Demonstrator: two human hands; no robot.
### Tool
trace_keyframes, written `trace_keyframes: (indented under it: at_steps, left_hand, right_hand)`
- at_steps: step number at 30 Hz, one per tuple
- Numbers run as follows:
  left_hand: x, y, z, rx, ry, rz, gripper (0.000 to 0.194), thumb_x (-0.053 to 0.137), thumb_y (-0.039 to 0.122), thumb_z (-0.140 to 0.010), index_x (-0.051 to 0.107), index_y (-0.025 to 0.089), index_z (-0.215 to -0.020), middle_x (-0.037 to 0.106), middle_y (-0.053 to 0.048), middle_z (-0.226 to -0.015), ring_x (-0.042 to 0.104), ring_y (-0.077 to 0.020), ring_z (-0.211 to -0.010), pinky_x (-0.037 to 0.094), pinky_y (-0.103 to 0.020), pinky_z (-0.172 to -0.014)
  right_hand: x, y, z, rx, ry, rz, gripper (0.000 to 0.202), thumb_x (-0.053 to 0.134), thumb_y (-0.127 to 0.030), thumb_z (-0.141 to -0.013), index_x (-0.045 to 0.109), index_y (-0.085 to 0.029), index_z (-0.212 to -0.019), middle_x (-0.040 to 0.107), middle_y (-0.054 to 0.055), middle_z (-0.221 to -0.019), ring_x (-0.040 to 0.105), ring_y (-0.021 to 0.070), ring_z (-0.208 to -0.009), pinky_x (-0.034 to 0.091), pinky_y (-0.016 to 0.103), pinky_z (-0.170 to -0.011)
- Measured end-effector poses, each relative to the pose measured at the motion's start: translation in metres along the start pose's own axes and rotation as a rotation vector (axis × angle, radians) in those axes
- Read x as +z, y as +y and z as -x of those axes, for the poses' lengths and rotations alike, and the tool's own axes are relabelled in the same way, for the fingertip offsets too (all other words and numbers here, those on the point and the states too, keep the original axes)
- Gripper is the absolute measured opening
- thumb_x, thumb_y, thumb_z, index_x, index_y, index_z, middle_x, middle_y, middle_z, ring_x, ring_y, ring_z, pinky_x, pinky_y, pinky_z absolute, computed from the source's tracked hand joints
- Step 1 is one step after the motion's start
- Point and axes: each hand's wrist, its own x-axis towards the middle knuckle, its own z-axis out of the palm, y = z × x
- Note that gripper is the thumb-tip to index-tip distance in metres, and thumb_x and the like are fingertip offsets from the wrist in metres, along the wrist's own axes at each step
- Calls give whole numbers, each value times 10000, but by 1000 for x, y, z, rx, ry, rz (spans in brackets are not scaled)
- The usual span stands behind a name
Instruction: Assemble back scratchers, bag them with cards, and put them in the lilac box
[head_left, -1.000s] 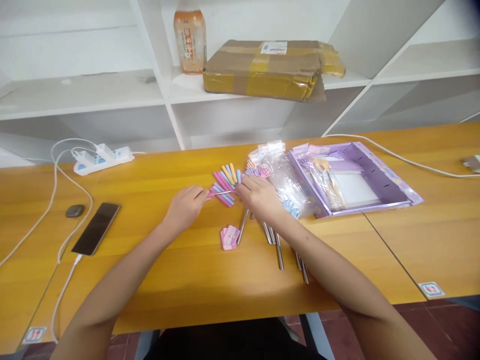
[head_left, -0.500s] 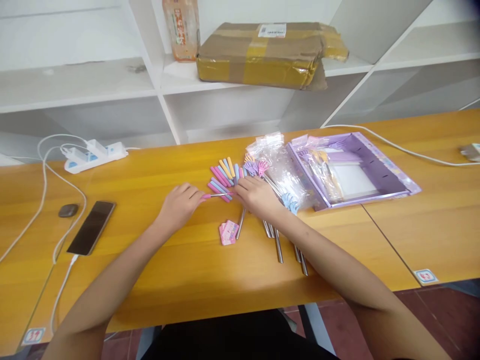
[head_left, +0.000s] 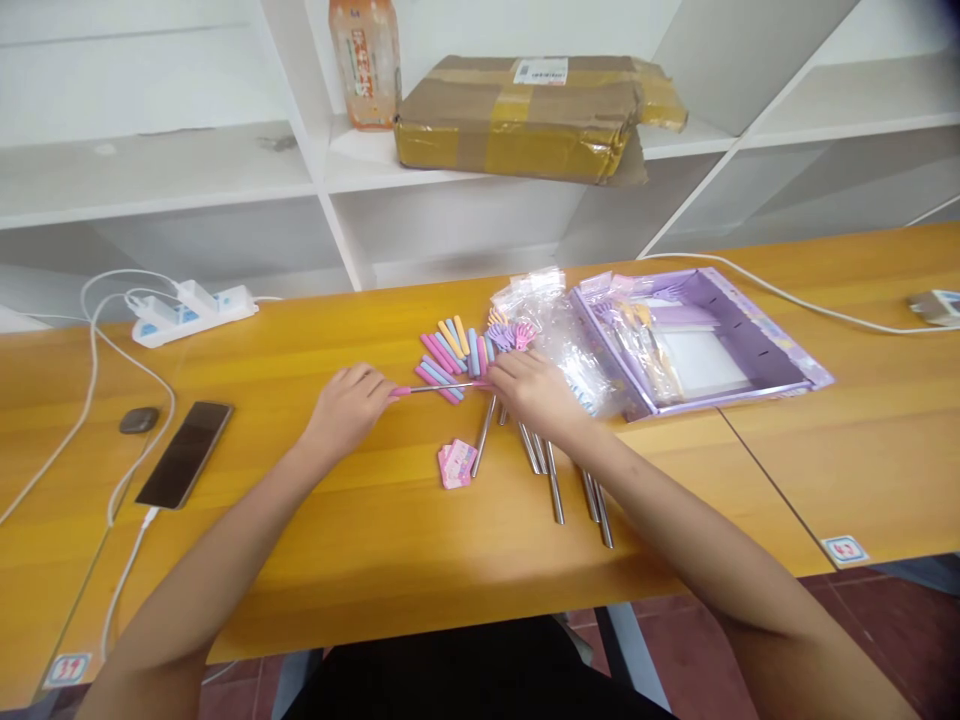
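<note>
Head cam: I've got both hands above the yellow-brown wood table (head_left: 375, 570), w/ the thin metal rod (head_left: 439, 387) held near level btwn them. L hand (head_left: 346, 408) is pinched narrow on the rod's pink end; R hand (head_left: 534, 392) is closed on the opp. end, where a bit of pink shows too.

Btwn the hands & a bit beyond, pink, blue & yellow sticks (head_left: 451, 345) lie fanned on the wood; the rod passes over the nearest ones. Pink cards (head_left: 457, 464) sit on the near side, approx. midway btwn hands. Silver tubes (head_left: 556, 490) lie below R hand, some partly hidden by that arm. Just past R fingers: small hand-shaped heads (head_left: 514, 335) in yellow, purple & pink. Clear bags (head_left: 566, 350) are heaped beyond R wrist; farther R, an open purple box (head_left: 772, 350) w/ bagged pcs inside.

Well L of L hand: dark phone (head_left: 185, 455) on a white cable (head_left: 124, 575), small dark gadget (head_left: 139, 420) & white power strip (head_left: 196, 315) toward the back edge. Number stickers (head_left: 845, 549) mark the table's near edge, far L & far R.

Room: white shelves (head_left: 225, 205) behind the table; taped carton (head_left: 517, 120) & orange bottle (head_left: 365, 65) up there, beyond both hands. Reddish tile floor (head_left: 675, 650) below.
</note>
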Motion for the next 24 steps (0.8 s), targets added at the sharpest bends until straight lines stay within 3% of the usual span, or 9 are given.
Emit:
trace_keyframes:
  at_steps: [6,7,9,12,16,24]
  left_hand:
    - [-37,-84,72,-138,8,-148,245,601,390,-1100,743,213,-1008,751,-61,-899,619,-261,-887,458,-392,-790]
    - [-41,-93,81,-137,46,-161,249,606,389,-1097,734,213,-977,747,-58,-880,615,-259,-869,461,-388,-787]
    - [-45,-102,91,-141,11,-158,238,611,387,-1095,731,219,-977,749,-57,-888,628,-259,-884,471,-388,-809]
    - [-44,-98,89,-146,-24,-154,230,612,399,-1095,741,235,-998,763,-55,-900,644,-262,-888,464,-390,-801]
    - [-44,-90,81,-153,0,-127,203,620,401,-1092,750,246,-1090,796,-51,-985,663,-267,-922,477,-396,-821]
    - [-43,-89,79,-168,22,-89,186,634,393,-1082,754,256,-1043,794,-62,-965,680,-278,-909,492,-415,-804]
  right_hand:
    - [-37,118,80,260,81,176,274,618,-320,-1079,757,-208,-871,693,63,-813,554,212,-783,351,338,-755]
    - [-41,135,93,305,101,232,307,633,-370,-1072,750,-207,-840,702,68,-799,563,217,-774,352,343,-745]
    - [-46,158,112,332,86,272,344,630,-416,-1074,751,-206,-831,720,74,-799,590,224,-779,373,348,-748]
    - [-46,166,125,337,90,285,369,613,-448,-1083,757,-204,-846,735,87,-824,623,237,-794,409,358,-762]
    - [-47,161,132,394,112,236,362,628,-506,-1064,762,-220,-887,756,103,-877,658,260,-819,446,374,-781]
    - [-59,147,133,569,-23,86,331,578,-531,-1060,749,-265,-961,779,149,-1031,698,306,-958,500,413,-921]
